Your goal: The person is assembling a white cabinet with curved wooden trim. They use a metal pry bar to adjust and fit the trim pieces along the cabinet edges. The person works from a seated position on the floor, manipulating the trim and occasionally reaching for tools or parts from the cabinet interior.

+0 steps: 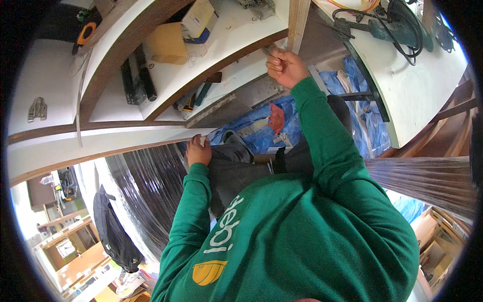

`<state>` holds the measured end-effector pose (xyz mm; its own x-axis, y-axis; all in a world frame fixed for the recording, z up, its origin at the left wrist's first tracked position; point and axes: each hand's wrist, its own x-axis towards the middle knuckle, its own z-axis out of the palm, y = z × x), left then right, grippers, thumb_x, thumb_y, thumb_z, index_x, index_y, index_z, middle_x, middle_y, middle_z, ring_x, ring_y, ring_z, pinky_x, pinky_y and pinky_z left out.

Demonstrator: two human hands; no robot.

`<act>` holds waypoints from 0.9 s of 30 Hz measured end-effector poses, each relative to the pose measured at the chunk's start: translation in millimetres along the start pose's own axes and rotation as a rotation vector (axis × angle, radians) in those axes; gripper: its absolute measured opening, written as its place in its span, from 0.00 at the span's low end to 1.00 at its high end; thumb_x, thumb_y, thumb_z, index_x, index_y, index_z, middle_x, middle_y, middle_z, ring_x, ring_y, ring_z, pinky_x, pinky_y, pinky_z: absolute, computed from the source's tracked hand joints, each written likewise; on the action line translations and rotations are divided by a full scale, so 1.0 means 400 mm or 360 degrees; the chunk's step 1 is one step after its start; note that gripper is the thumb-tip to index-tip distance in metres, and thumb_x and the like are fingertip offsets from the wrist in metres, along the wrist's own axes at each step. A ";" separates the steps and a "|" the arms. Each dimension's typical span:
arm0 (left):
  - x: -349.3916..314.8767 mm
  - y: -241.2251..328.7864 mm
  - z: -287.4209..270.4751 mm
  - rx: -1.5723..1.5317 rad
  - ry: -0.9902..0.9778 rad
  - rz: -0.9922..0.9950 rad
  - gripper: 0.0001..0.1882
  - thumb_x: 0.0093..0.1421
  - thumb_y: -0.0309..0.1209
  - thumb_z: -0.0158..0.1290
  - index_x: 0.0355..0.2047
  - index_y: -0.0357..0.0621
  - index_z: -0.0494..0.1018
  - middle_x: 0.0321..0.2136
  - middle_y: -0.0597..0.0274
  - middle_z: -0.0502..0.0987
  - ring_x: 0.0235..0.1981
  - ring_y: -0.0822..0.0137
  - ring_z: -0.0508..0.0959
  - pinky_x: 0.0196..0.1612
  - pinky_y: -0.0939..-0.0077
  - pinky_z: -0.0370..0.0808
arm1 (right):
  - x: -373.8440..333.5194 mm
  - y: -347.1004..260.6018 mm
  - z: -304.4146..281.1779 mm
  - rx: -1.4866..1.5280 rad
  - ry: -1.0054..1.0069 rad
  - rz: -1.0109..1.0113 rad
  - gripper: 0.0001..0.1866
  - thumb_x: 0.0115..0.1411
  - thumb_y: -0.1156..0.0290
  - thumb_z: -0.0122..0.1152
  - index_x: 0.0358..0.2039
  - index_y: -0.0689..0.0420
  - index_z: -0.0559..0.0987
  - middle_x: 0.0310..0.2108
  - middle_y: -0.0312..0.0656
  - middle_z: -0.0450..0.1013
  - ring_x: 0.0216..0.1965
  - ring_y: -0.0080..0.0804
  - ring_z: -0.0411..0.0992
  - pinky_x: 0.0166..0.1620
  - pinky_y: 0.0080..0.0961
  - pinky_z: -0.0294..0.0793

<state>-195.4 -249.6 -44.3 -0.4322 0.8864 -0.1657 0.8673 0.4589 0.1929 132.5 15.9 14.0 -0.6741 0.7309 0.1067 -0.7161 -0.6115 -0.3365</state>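
Note:
My right hand (287,69) is raised at the upright wooden edge (298,25) of a white shelf unit. Its fingers are curled, thumb against forefinger, and a small greyish piece shows at the fingertips, too small to name. Lower and to the left, my left hand (198,151) rests at the edge of a long white panel (156,137), fingers bent over it. Inside the shelf unit, near my right hand, lie a hammer (207,88) and a yellow-and-black tool (189,102).
Brown paper (167,44), a small box (198,19) and dark bars (137,75) sit on the shelves. A metal hinge (37,109) lies at left. A corded power tool (402,27) rests on the white board at right. Blue sheeting (261,113) covers the floor.

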 end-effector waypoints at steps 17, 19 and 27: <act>-0.074 -0.003 -0.052 -0.0374 0.0231 -0.0056 0.21 0.55 0.38 0.56 0.46 0.38 0.74 0.45 0.44 0.75 0.49 0.46 0.74 0.53 0.52 0.71 | 0.039 0.046 0.103 -0.0216 0.0862 -0.0135 0.24 0.70 0.70 0.41 0.63 0.68 0.59 0.66 0.54 0.56 0.66 0.47 0.57 0.68 0.42 0.59; -0.099 -0.015 -0.045 -0.0477 0.0400 -0.0120 0.23 0.56 0.40 0.56 0.47 0.38 0.73 0.48 0.47 0.74 0.52 0.47 0.72 0.55 0.54 0.69 | 0.065 0.072 0.119 -0.0339 0.0886 -0.0237 0.24 0.71 0.72 0.39 0.63 0.71 0.57 0.65 0.55 0.56 0.65 0.45 0.59 0.66 0.40 0.65; -0.179 -0.076 -0.044 -0.0545 0.0538 -0.0281 0.23 0.57 0.40 0.56 0.49 0.38 0.73 0.51 0.51 0.73 0.58 0.53 0.67 0.62 0.58 0.60 | 0.168 -0.030 -0.148 -0.0162 0.0828 -0.0289 0.22 0.71 0.74 0.45 0.60 0.71 0.59 0.56 0.58 0.63 0.58 0.49 0.63 0.58 0.42 0.70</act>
<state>-195.4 -325.8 -21.2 -0.6696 0.7377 0.0868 0.6677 0.5466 0.5054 106.4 90.5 -30.1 -0.3452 0.8908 -0.2956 -0.7739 -0.4483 -0.4472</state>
